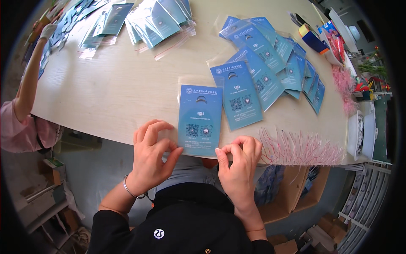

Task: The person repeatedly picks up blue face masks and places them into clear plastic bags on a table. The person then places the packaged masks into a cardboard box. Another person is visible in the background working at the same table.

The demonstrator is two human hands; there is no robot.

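Observation:
A blue card in a clear plastic sleeve [200, 114] lies upright before me at the table's near edge, printed with two square codes and a curved slot near its top. My left hand [154, 146] pinches in at its lower left corner, thumb against the edge. At the lower right corner, my right hand [240, 163] has thumb and forefinger closed on the card's edge. Just right of it, another sleeved card [237, 95] lies tilted, partly overlapping a spread pile of similar sleeved cards [264, 48].
More sleeved cards [158, 23] lie at the far left. Thin clear strips with red lines [302, 148] line the near right edge; a pink tangle [343, 84] hangs at the right. A co-worker's gloved hand [48, 31] reaches over blue pieces. Open cardboard boxes [292, 186] stand below.

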